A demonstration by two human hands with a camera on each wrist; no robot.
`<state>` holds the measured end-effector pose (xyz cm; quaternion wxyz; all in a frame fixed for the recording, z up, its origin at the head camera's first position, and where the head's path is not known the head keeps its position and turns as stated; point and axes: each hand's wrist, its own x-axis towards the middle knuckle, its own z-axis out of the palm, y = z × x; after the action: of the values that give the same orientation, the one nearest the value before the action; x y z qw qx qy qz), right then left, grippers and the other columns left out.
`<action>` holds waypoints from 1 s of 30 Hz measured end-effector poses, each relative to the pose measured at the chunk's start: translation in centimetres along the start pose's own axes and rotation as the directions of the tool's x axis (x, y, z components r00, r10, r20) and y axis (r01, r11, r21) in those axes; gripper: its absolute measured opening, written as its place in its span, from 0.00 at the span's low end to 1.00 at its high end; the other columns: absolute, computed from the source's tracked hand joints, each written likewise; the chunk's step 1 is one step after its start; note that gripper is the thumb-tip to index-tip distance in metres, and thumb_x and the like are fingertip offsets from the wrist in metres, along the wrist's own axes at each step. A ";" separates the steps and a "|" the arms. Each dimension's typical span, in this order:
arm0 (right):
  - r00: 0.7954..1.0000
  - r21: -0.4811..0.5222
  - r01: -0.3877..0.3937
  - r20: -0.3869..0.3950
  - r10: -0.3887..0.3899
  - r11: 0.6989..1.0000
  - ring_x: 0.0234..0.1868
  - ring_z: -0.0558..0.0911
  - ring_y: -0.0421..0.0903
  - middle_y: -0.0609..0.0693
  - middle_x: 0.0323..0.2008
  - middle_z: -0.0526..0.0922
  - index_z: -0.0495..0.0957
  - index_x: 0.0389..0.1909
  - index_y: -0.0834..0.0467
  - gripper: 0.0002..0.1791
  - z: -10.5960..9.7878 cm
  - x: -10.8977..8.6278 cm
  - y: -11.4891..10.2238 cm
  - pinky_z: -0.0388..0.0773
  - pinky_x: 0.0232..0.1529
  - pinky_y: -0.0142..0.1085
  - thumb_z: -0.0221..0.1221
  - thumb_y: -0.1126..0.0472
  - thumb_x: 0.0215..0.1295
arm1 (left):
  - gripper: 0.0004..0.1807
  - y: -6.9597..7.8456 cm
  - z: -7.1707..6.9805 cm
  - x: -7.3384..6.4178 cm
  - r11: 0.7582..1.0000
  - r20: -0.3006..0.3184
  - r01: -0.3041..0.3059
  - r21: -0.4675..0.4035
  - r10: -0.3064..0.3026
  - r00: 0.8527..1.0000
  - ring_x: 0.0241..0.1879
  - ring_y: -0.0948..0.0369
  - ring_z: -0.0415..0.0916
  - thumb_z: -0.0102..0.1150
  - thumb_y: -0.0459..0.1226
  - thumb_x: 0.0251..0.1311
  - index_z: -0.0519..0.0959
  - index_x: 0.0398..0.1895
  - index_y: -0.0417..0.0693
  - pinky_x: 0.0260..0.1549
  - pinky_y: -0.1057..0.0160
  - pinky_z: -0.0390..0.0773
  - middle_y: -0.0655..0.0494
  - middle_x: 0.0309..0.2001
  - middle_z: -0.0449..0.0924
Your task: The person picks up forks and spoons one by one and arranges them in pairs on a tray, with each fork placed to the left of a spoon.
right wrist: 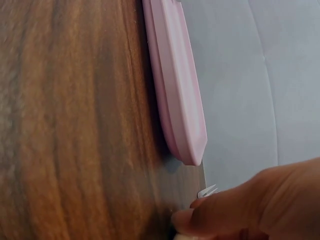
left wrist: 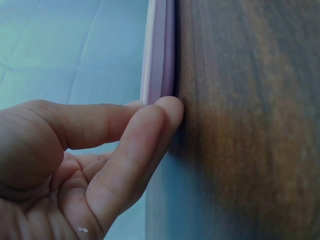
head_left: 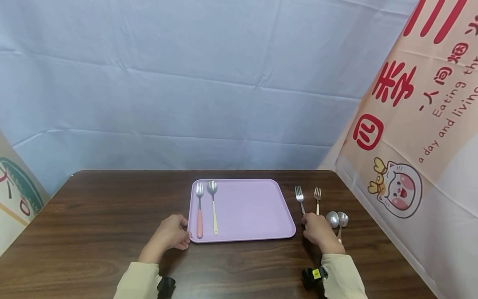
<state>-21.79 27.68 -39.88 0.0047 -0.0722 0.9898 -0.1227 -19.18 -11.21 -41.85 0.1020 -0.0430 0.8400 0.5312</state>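
A lilac tray lies on the table with a pink-handled fork and a pale-yellow-handled spoon side by side along its left edge. My left hand pinches the tray's near left corner; in the left wrist view, the thumb and fingers close on its rim. Just right of the tray, my right hand pinches the handle of a silver fork, its tines pointing away. Another fork lies just to the right, its lower handle hidden behind the hand.
Two spoons lie beyond the right hand, their bowls close together, handles partly hidden. The dark wooden table ends at a light blue cloth. A printed cloth hangs along the right side.
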 end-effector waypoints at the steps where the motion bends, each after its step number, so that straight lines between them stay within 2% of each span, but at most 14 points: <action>1: 1.000 0.001 -0.008 0.007 0.008 1.000 0.34 0.78 0.59 0.60 0.31 0.80 0.79 0.32 0.68 0.12 0.0 0.0 0.0 0.77 0.34 0.51 0.58 0.74 0.41 | 0.15 0.0 0.0 0.0 1.000 0.001 0.001 0.000 -0.001 1.000 0.16 0.55 0.77 0.53 0.18 0.47 0.68 0.41 0.23 0.16 0.60 0.82 0.45 0.18 0.75; 14: 0.997 0.020 -0.064 0.050 0.063 0.998 0.28 0.76 0.53 0.56 0.25 0.78 0.77 0.29 0.65 0.09 0.0 0.2 0.1 0.76 0.30 0.47 0.60 0.70 0.43 | 0.15 0.0 0.0 -0.1 1.000 0.001 -0.001 0.010 0.001 1.000 0.16 0.55 0.77 0.53 0.18 0.47 0.68 0.41 0.23 0.16 0.60 0.82 0.44 0.18 0.75; 30: 0.997 0.027 -0.068 0.045 0.067 0.997 0.25 0.74 0.50 0.51 0.22 0.75 0.74 0.25 0.60 0.08 -0.2 0.0 0.1 0.73 0.27 0.42 0.61 0.70 0.39 | 0.16 0.0 -0.1 0.0 1.000 0.004 -0.003 0.008 0.003 1.000 0.16 0.55 0.77 0.53 0.17 0.47 0.68 0.42 0.22 0.16 0.60 0.82 0.44 0.18 0.75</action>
<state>-21.82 27.78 -39.73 0.0318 -0.0414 0.9895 -0.1349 -19.16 -11.27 -41.81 0.1034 -0.0403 0.8420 0.5280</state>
